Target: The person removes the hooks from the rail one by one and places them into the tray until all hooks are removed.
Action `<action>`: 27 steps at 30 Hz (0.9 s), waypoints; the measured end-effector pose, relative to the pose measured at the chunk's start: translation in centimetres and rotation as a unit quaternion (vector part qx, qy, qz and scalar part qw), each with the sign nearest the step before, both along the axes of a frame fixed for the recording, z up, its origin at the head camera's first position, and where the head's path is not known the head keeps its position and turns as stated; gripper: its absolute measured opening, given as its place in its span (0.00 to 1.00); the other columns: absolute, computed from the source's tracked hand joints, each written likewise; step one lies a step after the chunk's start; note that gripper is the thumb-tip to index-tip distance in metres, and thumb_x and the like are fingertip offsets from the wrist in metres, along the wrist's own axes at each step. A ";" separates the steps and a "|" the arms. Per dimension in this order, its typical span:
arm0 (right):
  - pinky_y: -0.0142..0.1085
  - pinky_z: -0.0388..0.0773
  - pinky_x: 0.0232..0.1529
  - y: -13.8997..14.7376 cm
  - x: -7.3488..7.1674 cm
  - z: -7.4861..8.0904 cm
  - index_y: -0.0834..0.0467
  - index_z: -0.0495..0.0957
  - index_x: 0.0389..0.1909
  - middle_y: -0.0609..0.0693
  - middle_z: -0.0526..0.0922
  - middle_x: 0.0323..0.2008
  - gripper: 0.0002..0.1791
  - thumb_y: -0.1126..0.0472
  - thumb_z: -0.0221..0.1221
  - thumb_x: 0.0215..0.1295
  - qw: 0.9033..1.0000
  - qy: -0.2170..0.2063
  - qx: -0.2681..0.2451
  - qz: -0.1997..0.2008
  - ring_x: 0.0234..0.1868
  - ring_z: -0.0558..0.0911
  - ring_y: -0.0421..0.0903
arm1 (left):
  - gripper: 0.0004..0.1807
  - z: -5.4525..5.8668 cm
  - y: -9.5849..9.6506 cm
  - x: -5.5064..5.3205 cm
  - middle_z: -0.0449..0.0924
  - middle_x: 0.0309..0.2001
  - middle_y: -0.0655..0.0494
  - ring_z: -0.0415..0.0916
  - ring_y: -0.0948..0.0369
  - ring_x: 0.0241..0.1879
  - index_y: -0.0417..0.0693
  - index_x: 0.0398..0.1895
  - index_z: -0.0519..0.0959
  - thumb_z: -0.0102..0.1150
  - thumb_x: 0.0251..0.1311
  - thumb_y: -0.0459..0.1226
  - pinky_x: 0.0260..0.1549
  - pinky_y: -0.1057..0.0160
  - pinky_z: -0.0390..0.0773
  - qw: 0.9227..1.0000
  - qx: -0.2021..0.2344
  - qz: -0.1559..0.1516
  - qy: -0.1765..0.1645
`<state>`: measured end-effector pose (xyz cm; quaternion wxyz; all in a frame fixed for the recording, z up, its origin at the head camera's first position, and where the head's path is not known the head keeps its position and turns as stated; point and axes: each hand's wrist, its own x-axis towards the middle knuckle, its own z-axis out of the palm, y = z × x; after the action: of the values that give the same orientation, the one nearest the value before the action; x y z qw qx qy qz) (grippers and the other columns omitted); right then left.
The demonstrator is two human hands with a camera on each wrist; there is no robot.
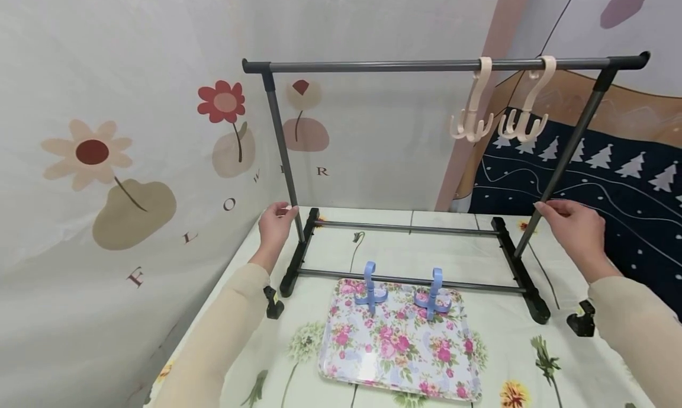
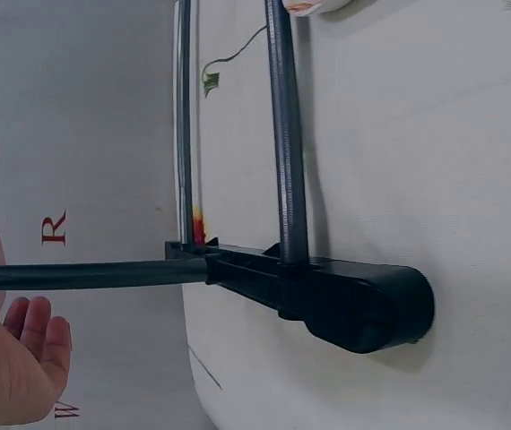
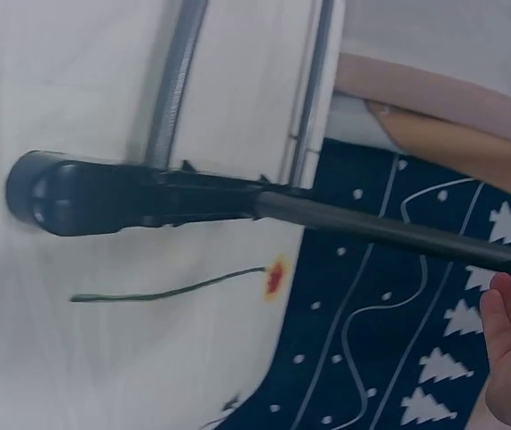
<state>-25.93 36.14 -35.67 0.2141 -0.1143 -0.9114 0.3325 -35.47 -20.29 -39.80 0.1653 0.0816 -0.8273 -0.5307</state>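
Note:
A small dark grey garment rack [image 1: 373,67] stands on the table, with black feet [image 1: 533,301] at both ends. My left hand [image 1: 275,227] pinches its left post [image 2: 103,274] low down between thumb and forefinger; the other fingers hang loose below the post in the left wrist view. On the opposite side, my right hand [image 1: 578,233] holds the right post [image 3: 390,231] with thumb and fingertips, the rest of the fingers loosely bent. Two cream multi-prong hooks, a left one [image 1: 471,112] and a right one [image 1: 527,109], hang from the top bar near its right end.
A floral tray [image 1: 394,360] lies in front of the rack. Two blue hooks, one on the left [image 1: 370,292] and one on the right [image 1: 434,298], lie across its far edge by the lower front bar. Printed curtains [image 1: 133,41] stand behind and to the left.

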 end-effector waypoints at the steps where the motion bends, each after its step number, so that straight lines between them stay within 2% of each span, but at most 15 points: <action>1: 0.45 0.69 0.38 -0.2 0.0 0.3 0.68 0.75 0.60 0.69 0.79 0.53 0.36 0.38 0.48 0.74 1.000 0.002 -0.001 -0.001 0.53 0.74 0.63 | 0.25 0.1 0.0 -0.2 0.76 0.55 0.43 0.74 0.48 0.55 0.42 0.62 0.73 0.60 0.68 0.47 0.53 0.49 0.75 1.000 0.003 0.004 0.001; 9: 0.41 0.68 0.39 -1.7 -0.4 3.1 0.66 0.74 0.62 0.66 0.79 0.54 0.37 0.37 0.46 0.73 1.000 0.023 -0.011 -0.002 0.51 0.75 0.57 | 0.26 1.0 0.1 -1.4 0.75 0.57 0.43 0.74 0.48 0.56 0.43 0.64 0.72 0.60 0.68 0.46 0.55 0.50 0.74 1.000 0.026 0.013 0.006; 12: 0.35 0.68 0.39 -2.0 -0.6 4.3 0.63 0.75 0.62 0.63 0.80 0.54 0.37 0.36 0.47 0.72 0.999 0.042 -0.017 -0.007 0.46 0.75 0.46 | 0.25 1.2 0.1 -1.8 0.76 0.57 0.44 0.75 0.49 0.56 0.43 0.63 0.72 0.60 0.68 0.46 0.55 0.50 0.75 0.999 0.027 0.013 0.013; 17: 0.27 0.66 0.40 -2.1 -0.9 6.7 0.59 0.76 0.63 0.48 0.81 0.46 0.35 0.35 0.49 0.71 0.996 0.080 -0.036 -0.016 0.39 0.70 0.28 | 0.22 1.3 0.3 -2.3 0.77 0.56 0.44 0.75 0.49 0.57 0.43 0.61 0.74 0.60 0.68 0.43 0.55 0.49 0.75 0.999 0.020 0.012 0.027; 23: 0.30 0.65 0.46 -2.8 -1.3 10.2 0.58 0.75 0.65 0.36 0.78 0.41 0.31 0.40 0.48 0.74 0.992 0.114 -0.052 -0.024 0.40 0.68 0.27 | 0.18 1.5 0.6 -2.6 0.79 0.52 0.44 0.76 0.49 0.53 0.40 0.54 0.78 0.61 0.68 0.42 0.53 0.49 0.75 0.999 0.013 0.011 0.032; 27: 0.29 0.64 0.44 -3.4 -1.6 12.4 0.58 0.76 0.64 0.29 0.74 0.35 0.28 0.44 0.47 0.75 0.989 0.134 -0.060 -0.027 0.38 0.67 0.26 | 0.17 1.6 0.8 -2.6 0.80 0.51 0.45 0.76 0.49 0.52 0.40 0.53 0.78 0.61 0.68 0.42 0.53 0.50 0.74 0.999 0.013 0.011 0.028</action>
<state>-27.55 32.72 -23.28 0.3360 -0.1056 -0.8494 0.3931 -38.10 -19.47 -38.20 0.1933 0.0776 -0.8144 -0.5417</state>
